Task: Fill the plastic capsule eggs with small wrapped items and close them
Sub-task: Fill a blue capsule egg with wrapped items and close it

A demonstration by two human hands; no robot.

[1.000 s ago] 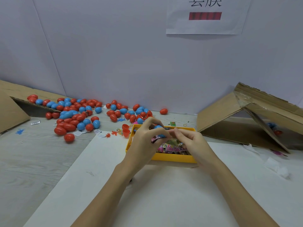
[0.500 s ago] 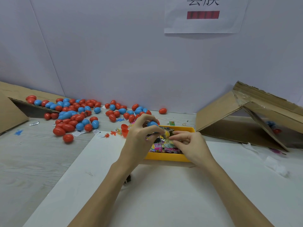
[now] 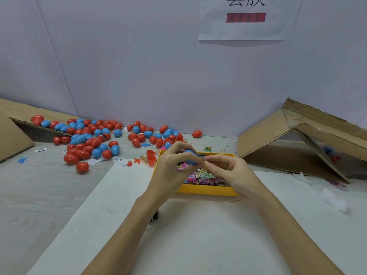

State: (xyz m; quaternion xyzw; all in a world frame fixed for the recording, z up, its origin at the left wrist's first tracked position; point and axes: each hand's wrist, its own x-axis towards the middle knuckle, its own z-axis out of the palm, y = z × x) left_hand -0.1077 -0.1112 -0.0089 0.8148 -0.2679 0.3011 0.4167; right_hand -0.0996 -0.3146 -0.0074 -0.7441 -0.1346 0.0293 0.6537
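Note:
Above the yellow tray of small wrapped items, my left hand grips a blue capsule egg half together with a pink wrapped item. My right hand pinches a small wrapped item right at the blue half's opening. Whether the item is inside the half is hidden by my fingers. Two open red egg halves lie just left of the tray.
Many red and blue capsule eggs are piled at the back left by a cardboard box. A tipped cardboard box stands at the right. A white sheet covers the table in front. Small toy bits lie near the tray.
Both hands have stayed over the tray, fingertips together. The view has shifted slightly. The pink wrapped item now shows under my left fingers.

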